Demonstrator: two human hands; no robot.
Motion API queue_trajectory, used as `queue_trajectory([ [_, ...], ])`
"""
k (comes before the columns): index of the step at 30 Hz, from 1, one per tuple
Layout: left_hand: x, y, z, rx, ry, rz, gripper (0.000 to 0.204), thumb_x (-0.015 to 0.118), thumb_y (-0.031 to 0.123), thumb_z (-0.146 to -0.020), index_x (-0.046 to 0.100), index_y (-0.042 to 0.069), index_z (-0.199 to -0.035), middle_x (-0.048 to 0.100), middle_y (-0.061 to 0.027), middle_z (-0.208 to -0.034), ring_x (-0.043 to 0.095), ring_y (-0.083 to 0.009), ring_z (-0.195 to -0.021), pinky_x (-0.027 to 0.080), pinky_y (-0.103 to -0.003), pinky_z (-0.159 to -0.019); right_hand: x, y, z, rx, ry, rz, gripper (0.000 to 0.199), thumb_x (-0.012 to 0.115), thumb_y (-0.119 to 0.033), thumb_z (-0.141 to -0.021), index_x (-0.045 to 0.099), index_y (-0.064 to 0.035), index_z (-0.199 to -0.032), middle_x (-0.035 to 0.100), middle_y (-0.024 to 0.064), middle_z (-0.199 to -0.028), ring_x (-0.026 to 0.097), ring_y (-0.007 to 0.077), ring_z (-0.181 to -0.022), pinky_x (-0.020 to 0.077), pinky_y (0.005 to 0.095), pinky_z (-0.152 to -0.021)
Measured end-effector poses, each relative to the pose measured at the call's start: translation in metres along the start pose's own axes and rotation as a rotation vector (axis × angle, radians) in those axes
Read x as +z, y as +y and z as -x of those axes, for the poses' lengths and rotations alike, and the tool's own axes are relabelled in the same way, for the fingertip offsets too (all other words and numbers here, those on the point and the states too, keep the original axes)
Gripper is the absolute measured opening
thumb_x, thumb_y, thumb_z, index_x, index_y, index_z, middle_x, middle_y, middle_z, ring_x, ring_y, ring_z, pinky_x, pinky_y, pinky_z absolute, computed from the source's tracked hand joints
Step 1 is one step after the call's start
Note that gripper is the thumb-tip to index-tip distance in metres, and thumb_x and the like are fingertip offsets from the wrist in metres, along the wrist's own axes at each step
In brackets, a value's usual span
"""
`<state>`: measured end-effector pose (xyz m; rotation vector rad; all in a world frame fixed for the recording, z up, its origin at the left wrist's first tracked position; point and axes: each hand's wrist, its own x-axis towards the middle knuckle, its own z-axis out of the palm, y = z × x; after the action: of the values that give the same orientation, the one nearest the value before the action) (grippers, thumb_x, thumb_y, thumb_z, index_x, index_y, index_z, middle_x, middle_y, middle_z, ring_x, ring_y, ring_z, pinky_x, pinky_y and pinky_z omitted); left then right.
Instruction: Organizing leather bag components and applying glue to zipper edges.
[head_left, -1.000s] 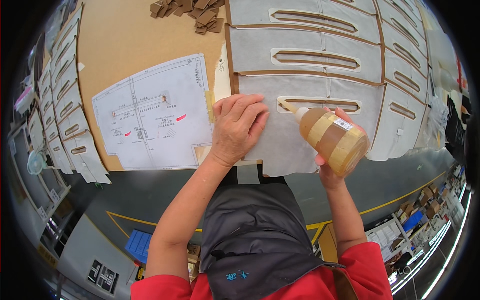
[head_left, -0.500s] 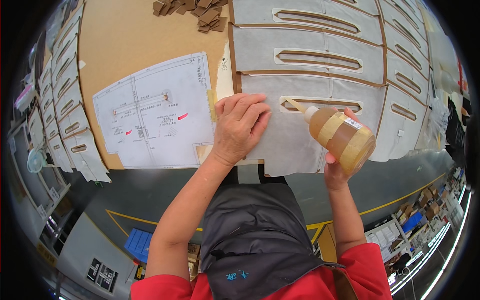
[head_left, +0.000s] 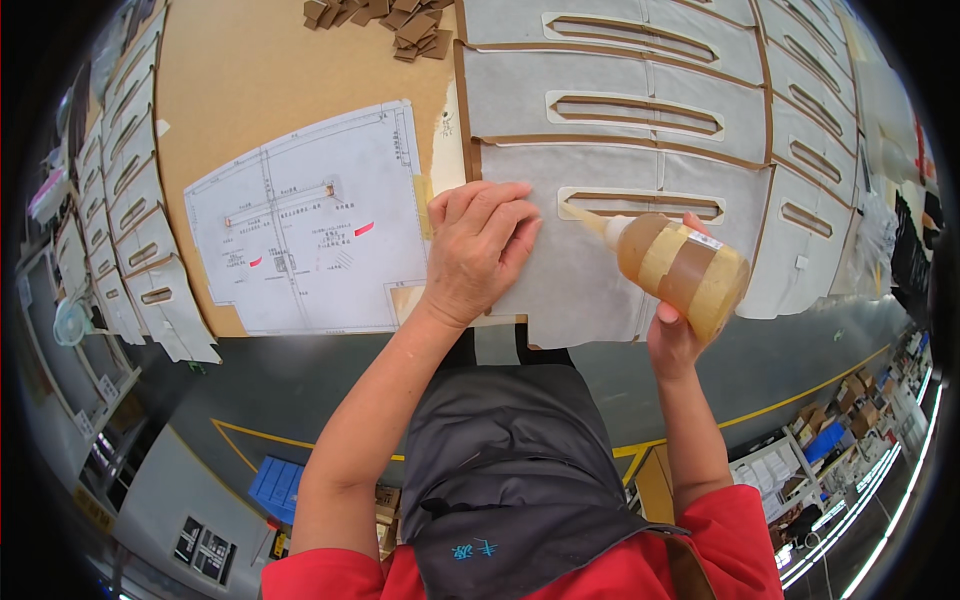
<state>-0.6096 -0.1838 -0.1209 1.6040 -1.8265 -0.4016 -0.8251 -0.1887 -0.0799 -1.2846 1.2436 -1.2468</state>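
My right hand (head_left: pixel 678 335) is wrapped round an amber squeeze bottle (head_left: pixel 690 272) banded with yellowish tape. The bottle lies tilted, its pale tapered nozzle (head_left: pixel 585 215) pointing left at the left end of a long slot. That slot, edged in brown with a white border (head_left: pixel 640 205), is in the nearest grey fabric-like panel (head_left: pixel 590 270). My left hand (head_left: pixel 480 245) rests palm down on the panel's left edge, fingers stretched out and holding nothing. A paper pattern drawing (head_left: pixel 320 230) lies just left of that hand. Whether anything comes out of the nozzle is too small to tell.
More grey slotted panels (head_left: pixel 610 75) overlap in rows farther back and to the right (head_left: pixel 800 250). Similar panels (head_left: pixel 135 200) line the far left. A heap of small brown pieces (head_left: pixel 415 30) sits on the tan board (head_left: pixel 240 70). The table's front edge runs just before my body.
The bottle's nozzle tip has shifted slightly left and down, at the slot's left end. My left hand has barely moved.
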Motion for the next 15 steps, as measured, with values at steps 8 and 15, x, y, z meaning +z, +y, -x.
queue_trajectory([
  [8,0.000,0.000,-0.001,-0.001,0.001,0.013,0.016,0.073,0.010,-0.074,0.064,0.013,-0.087,0.064,0.0012,-0.105,0.055,-0.0197,-0.099,0.035,-0.033,-0.088,-0.009,0.006,0.006,-0.065,-0.071,0.056,0.090,0.076,-0.050,-0.071,0.024,-0.0082,-0.131,0.044,0.0265,-0.134,0.052,0.0390,-0.119,0.0449,0.0508,-0.099],
  [15,0.001,0.000,-0.001,0.001,-0.002,0.017,0.016,0.073,0.011,-0.074,0.064,0.013,-0.087,0.064,0.0013,-0.106,0.055,-0.0196,-0.099,0.035,-0.033,-0.089,-0.018,0.005,0.010,-0.136,-0.084,0.153,0.093,0.078,-0.053,-0.067,0.024,-0.0087,-0.129,0.045,0.0272,-0.131,0.053,0.0395,-0.117,0.0456,0.0508,-0.099],
])
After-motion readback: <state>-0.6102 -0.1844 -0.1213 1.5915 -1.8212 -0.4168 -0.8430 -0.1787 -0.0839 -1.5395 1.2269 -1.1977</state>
